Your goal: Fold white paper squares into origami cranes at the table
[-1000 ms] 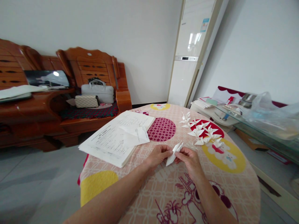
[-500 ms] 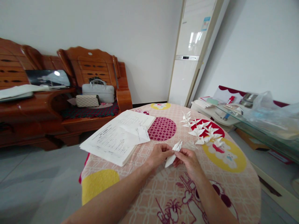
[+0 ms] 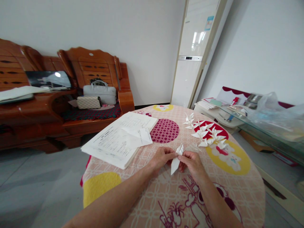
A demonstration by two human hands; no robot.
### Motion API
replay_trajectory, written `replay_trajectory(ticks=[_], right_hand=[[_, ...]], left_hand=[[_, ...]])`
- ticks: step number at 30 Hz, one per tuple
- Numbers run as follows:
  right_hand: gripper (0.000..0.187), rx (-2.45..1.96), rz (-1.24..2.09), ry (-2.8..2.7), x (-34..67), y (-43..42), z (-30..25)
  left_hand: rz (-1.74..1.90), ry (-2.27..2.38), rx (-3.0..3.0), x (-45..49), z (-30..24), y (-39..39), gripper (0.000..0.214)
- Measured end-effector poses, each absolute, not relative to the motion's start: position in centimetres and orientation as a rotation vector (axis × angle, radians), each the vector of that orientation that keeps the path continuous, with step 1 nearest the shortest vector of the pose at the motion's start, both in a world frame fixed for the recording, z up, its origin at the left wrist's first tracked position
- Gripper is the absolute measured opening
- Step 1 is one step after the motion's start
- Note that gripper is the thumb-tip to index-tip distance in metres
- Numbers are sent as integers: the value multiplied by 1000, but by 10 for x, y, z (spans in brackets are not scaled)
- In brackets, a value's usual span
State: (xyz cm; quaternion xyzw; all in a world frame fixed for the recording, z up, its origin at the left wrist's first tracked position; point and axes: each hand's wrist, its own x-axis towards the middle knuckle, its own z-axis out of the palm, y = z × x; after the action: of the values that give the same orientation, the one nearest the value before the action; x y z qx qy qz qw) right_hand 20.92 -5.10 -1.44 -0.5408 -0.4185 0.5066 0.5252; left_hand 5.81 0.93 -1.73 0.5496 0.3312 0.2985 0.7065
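Between my two hands is a small folded white paper [image 3: 175,164], a narrow diamond with pointed ends, printed near its upper tip. My left hand [image 3: 163,157] pinches its left edge between thumb and fingers. On the other edge, my right hand [image 3: 191,161] pinches it the same way, its thumb close to the left one. Some of the fingers are hidden beneath the paper. Beyond the right hand, several folded paper cranes [image 3: 204,130] lie grouped on the tablecloth. To the left rests a stack of printed sheets [image 3: 111,141], with a loose, creased paper piece [image 3: 140,136] on top.
A patterned cloth [image 3: 147,196] covers the round table. A glass-topped stand [image 3: 258,126] with papers and a plastic bag [image 3: 273,110] is close on the right. Wooden chairs [image 3: 97,68] holding bags stand at the left, and a tall white air conditioner [image 3: 187,76] behind.
The folded paper has turned more upright in my fingers, its lower point shifting slightly right and toward me. Both hands keep their pinch. The cranes and stack have stayed put.
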Motion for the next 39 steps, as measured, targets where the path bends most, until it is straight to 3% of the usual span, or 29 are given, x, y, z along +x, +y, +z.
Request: replay_trajectory(ticks=[12, 29, 39], right_hand=[[28, -1210, 1303, -1092, 210, -51, -18], [26, -1363, 1201, -1073, 210, -55, -15], [26, -1268, 1332, -1071, 209, -55, -15]], left_hand=[[824, 795, 1335, 60, -15, 10, 33], [748, 789, 1469, 60, -11, 7, 30], [705, 704, 1342, 60, -14, 9, 37]])
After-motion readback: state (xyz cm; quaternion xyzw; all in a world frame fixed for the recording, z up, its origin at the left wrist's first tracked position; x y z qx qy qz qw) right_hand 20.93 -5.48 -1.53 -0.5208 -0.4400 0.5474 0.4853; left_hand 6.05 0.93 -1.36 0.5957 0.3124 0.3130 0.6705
